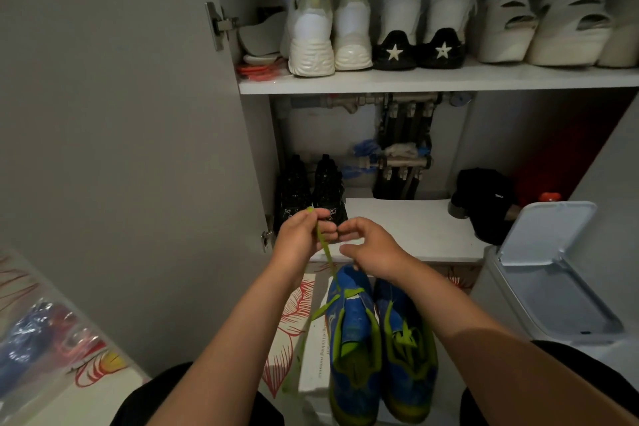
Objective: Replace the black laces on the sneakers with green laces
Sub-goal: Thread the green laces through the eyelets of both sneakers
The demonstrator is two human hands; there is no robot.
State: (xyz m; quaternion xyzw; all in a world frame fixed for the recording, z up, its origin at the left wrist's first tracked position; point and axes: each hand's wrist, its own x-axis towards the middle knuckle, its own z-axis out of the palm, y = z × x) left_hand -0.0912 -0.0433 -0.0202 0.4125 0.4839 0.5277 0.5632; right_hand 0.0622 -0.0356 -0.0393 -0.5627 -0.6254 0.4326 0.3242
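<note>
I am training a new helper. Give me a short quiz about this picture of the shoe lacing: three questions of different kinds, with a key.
1. True or false: the left hand pinches the green lace.
2. Which shoes stand on the upper shelf? A) white sneakers B) red boots C) brown slippers
3. Fill in: the two sneakers in front of the person are ____ with green trim.
Key: 1 true; 2 A; 3 blue.
</note>
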